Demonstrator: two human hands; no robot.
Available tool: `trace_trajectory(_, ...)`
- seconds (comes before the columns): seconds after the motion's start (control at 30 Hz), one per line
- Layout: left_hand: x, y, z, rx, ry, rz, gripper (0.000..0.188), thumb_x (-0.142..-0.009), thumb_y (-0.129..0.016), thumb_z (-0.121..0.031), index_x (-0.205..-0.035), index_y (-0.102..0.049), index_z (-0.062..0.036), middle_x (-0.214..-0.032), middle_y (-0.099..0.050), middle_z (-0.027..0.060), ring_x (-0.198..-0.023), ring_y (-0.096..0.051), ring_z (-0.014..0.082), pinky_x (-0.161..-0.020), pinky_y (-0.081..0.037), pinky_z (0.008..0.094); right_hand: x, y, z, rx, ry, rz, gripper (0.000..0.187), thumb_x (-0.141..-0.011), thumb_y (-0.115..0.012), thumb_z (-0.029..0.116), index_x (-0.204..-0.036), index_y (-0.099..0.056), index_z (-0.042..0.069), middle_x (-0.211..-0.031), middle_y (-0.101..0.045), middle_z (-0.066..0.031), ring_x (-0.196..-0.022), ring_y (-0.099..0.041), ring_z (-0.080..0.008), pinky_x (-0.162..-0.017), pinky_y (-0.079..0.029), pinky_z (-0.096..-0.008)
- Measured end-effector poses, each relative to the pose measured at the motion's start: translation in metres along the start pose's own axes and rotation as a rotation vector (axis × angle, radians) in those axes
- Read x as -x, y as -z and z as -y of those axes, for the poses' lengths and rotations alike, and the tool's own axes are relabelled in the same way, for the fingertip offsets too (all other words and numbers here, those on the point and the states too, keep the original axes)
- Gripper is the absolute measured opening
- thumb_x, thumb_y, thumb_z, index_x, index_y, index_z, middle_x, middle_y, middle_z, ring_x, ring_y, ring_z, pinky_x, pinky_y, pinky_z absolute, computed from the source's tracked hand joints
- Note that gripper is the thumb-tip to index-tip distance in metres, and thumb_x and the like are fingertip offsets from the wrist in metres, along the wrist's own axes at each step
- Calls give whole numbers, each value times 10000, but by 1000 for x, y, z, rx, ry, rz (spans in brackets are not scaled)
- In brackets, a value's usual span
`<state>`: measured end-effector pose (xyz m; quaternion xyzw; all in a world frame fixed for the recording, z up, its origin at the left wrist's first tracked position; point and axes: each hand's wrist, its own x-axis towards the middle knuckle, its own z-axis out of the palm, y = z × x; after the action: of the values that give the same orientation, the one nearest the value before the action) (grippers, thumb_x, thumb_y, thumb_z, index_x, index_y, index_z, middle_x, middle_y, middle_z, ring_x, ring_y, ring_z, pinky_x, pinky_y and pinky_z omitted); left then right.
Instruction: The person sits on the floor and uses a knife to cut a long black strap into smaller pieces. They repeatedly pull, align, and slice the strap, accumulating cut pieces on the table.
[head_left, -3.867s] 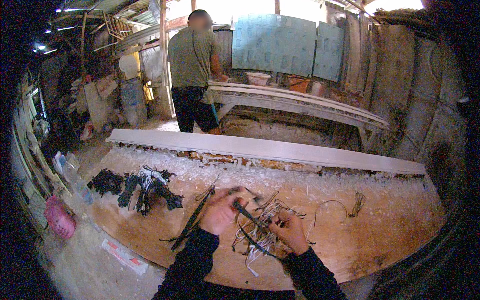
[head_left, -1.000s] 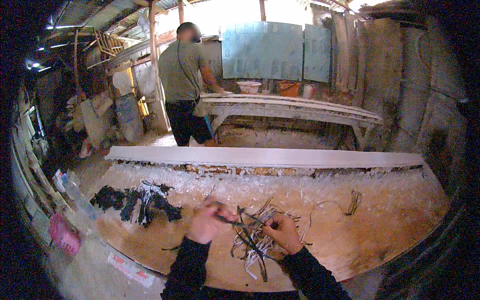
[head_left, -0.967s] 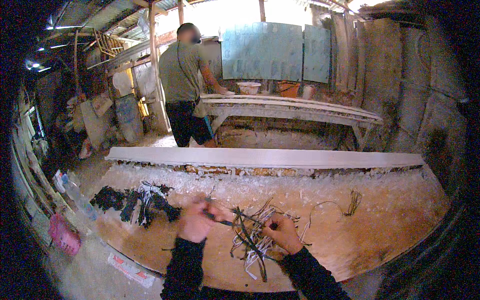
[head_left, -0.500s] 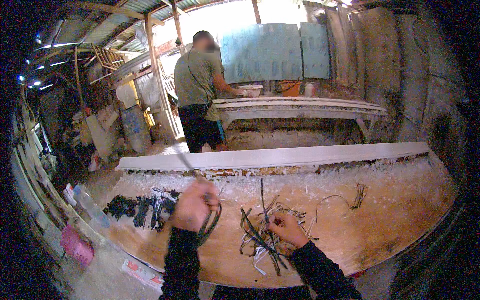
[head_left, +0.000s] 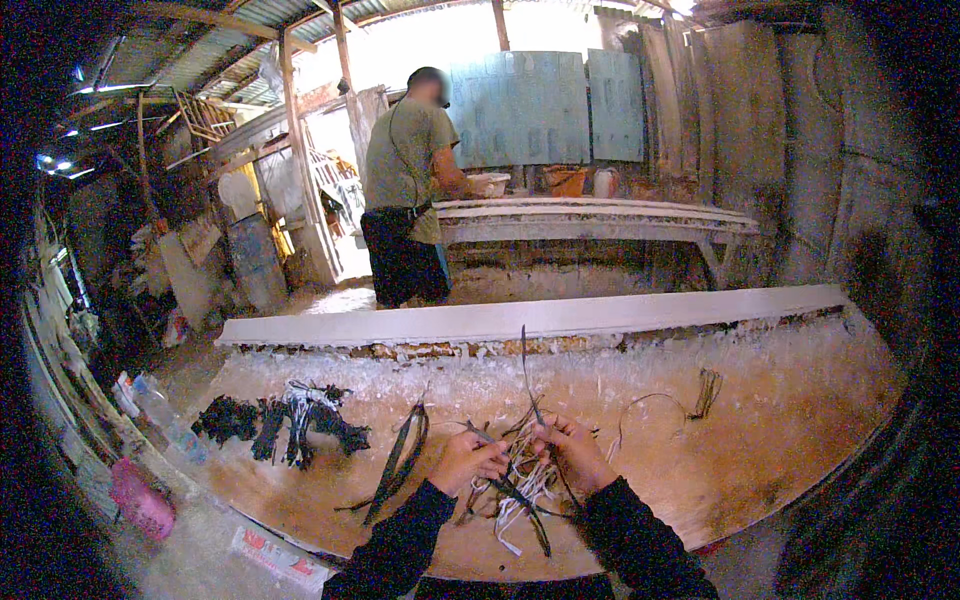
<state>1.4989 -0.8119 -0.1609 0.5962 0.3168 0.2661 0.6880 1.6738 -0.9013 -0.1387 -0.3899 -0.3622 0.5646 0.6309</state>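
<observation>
My left hand [head_left: 468,462] is pinched on a dark strip [head_left: 515,492] that slants down over the loose pile of dark and white strips [head_left: 530,455]. Just right of it, my right hand [head_left: 575,450] grips another thin dark strip [head_left: 527,370], whose upper end stands up above the fingers. A looped bunch of dark strips [head_left: 402,455] lies on the wooden tabletop, left of my left hand. Farther left are several bundles of black and white strips [head_left: 300,415].
A long white moulding [head_left: 530,315] runs along the table's [head_left: 760,470] far edge. A small bundle of thin strips [head_left: 706,393] lies at right. A person [head_left: 405,180] works at a white bench [head_left: 600,212] beyond. A pink container [head_left: 143,500] sits at lower left.
My left hand has let go of the looped dark strips, now on the table, and has moved right to grasp a strip at the pile. My right hand keeps its strip.
</observation>
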Motion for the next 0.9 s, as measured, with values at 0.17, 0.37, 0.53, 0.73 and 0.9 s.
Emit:
trace_trajectory(0.17,7,9,-12,-136,152,48,323,-835,-591,-332,-846,-542,-13,-701,-608,100,-522,-590,165,-470,-479,255,3,-5,4,45,-75,-20,145,-856,-566,208,-872,-574,65,-650,-548,22,-521,-479,-57,-474,-384,-186)
trace_trajectory(0.37,22,0,-28,-566,-625,-414,184,-762,-597,-211,-888,-579,-79,-857,-586,88,-779,-561,207,-717,-443,353,6,-8,-3,430,-129,36,166,-845,-586,253,-802,-613,95,-604,-512,55,-475,-392,-33,-440,-303,-189)
trace_trajectory(0.53,35,-8,-44,-1181,-1026,-388,304,-645,-566,-53,-930,-620,-142,-1076,-527,73,-1029,-477,239,-921,-315,399,9,-11,-6,430,-216,172,201,-846,-579,281,-817,-619,87,-627,-516,60,-531,-423,-43,-471,-310,-192)
trace_trajectory(0.73,24,14,-36,-957,-796,-168,229,-731,-596,-102,-957,-630,-111,-998,-580,65,-953,-538,229,-883,-376,395,9,-7,2,448,-126,92,238,-852,-566,295,-843,-624,64,-635,-525,49,-536,-410,-49,-495,-312,-195)
trace_trajectory(0.9,21,23,-35,-772,-718,-159,379,-743,-645,-205,-1102,-572,-110,-1062,-547,98,-998,-509,268,-898,-391,405,8,-4,13,552,-103,80,239,-829,-595,286,-861,-624,50,-730,-596,14,-637,-501,-80,-578,-385,-226)
